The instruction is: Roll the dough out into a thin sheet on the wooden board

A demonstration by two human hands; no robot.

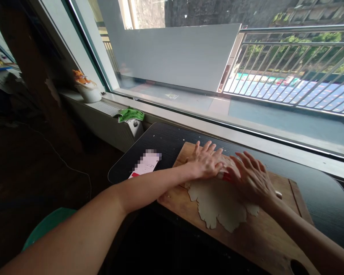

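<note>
A thin, ragged-edged sheet of pale dough (223,208) lies on a wooden cutting board (286,221). Across its far part my left hand (206,160) and my right hand (253,177) rest side by side, palms down, fingers stretched out and spread. Under both palms is what looks like a rolling pin (279,194), mostly hidden; its rounded end shows by my right wrist. A bit of red shows between the hands. Neither hand has its fingers wrapped round anything.
The board lies on a black table (321,198) dotted with pale crumbs. A phone (146,164) lies left of the board, close to my left forearm. Beyond stand a radiator (114,126) with a green cloth (131,114), a white pot (90,93) and a large window.
</note>
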